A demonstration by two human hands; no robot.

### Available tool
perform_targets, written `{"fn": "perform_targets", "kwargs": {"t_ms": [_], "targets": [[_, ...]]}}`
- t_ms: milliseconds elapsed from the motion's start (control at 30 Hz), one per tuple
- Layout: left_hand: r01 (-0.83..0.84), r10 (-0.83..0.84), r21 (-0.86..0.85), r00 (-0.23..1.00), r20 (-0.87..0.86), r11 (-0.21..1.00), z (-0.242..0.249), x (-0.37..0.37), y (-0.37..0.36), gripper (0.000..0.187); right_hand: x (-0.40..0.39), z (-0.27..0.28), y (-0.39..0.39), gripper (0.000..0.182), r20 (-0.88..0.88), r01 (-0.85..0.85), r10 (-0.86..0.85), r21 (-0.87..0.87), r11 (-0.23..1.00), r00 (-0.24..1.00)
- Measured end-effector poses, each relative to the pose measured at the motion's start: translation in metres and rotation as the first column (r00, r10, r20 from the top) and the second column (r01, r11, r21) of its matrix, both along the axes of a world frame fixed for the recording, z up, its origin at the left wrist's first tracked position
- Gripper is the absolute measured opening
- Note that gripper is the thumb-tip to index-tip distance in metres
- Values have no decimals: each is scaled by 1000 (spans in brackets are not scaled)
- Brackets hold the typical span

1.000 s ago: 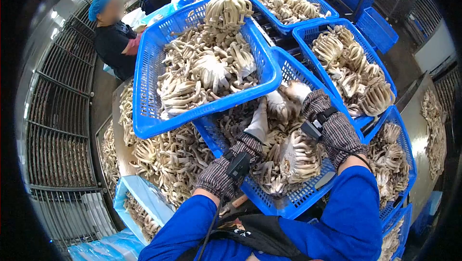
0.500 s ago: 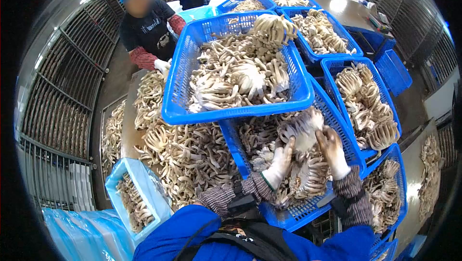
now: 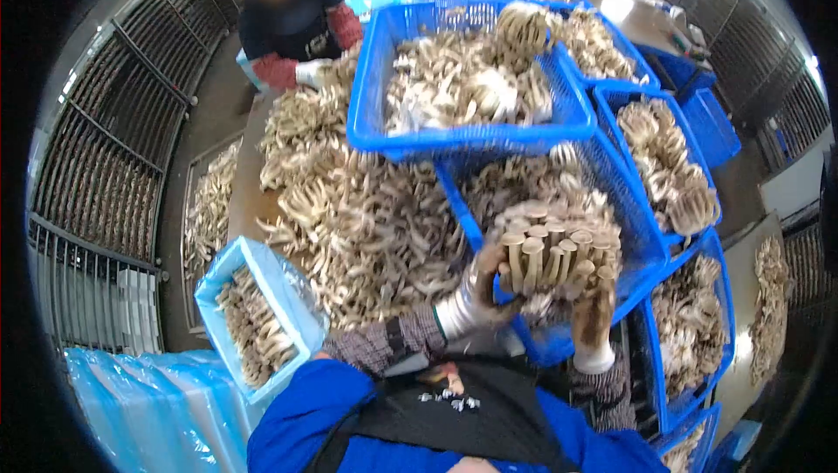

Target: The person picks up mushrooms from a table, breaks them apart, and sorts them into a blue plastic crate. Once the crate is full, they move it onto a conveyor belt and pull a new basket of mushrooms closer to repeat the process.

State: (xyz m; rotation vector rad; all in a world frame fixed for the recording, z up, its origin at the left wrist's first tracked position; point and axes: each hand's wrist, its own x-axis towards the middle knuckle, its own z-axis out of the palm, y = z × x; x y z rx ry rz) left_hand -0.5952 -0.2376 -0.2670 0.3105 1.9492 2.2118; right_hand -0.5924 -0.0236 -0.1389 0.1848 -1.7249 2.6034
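Observation:
A large mushroom cluster (image 3: 559, 255), with thick pale stems and small caps facing me, is held up between my two gloved hands. My left hand (image 3: 482, 285) grips its left side with closed fingers. My right hand (image 3: 595, 316) supports its right side, its stained glove partly hidden by the cluster. Both hands are over the near edge of a blue basket (image 3: 630, 211) with more mushrooms in it. Left of my left hand, a big heap of loose mushrooms (image 3: 375, 237) covers the table.
Another blue basket (image 3: 471, 140) full of mushrooms sits higher, just beyond my hands. More filled baskets (image 3: 656, 233) line the right. A lined light-blue box (image 3: 253, 246) with mushrooms stands at left. Across the table, a co-worker (image 3: 292, 15) reaches a gloved hand to the heap.
My hands have lifted the mushroom cluster out of the basket toward me, and its caps now face me. The view has shifted, and the co-worker has leaned in over the heap.

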Motion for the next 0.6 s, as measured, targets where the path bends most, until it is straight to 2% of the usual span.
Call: {"fn": "perform_targets", "kwargs": {"t_ms": [67,100,133,167,200,267,300,333,367,400,433,467,533,567,600], "targets": [[-71,72,12,989,-129,997,31,6,-22,91,5,-33,-6,64,4,-132,133,-77,988,991],[-199,113,-147,885,-452,969,62,4,-42,94,5,-18,-21,62,7,-215,216,-36,976,976],[-369,72,-256,681,-729,894,84,8,-63,96,2,-3,-40,61,5,-301,301,1,954,954],[-383,87,-255,684,-725,888,87,16,-76,96,-2,-8,-52,64,-11,-433,433,8,901,901],[-386,138,-220,712,-688,896,90,22,-89,102,4,0,-71,62,151,-433,433,-30,901,889],[-403,240,-147,759,-605,903,93,37,-118,117,-2,-63,-96,55,-5,-363,375,236,902,927],[-601,106,-492,694,-712,630,89,45,-137,128,4,-38,-124,58,-273,-342,434,325,882,859],[-610,262,-235,612,-746,757,107,52,-137,125,1,-42,-156,73,65,-459,475,-178,871,877],[-586,508,7,697,-506,811,91,56,-134,123,3,-46,-176,75,100,-467,502,-247,849,859],[-593,642,259,744,-187,763,63,63,-137,121,5,-51,-194,77,136,-468,528,-317,825,839],[-639,645,110,728,-234,761,29,77,-159,118,5,-57,-210,76,50,-508,526,-199,838,849],[-663,675,127,728,-122,738,3,83,-174,110,6,-55,-229,69,-14,-566,578,-222,794,816],[-654,676,348,733,73,672,17,103,-181,100,10,-41,-250,65,85,-643,643,-32,765,761],[-692,678,285,717,162,664,-4,106,-194,89,3,-62,-256,61,17,-675,699,281,683,715],[-625,594,469,769,235,624,33,110,-198,82,5,-92,-260,74,141,-726,712,129,675,687]]}}
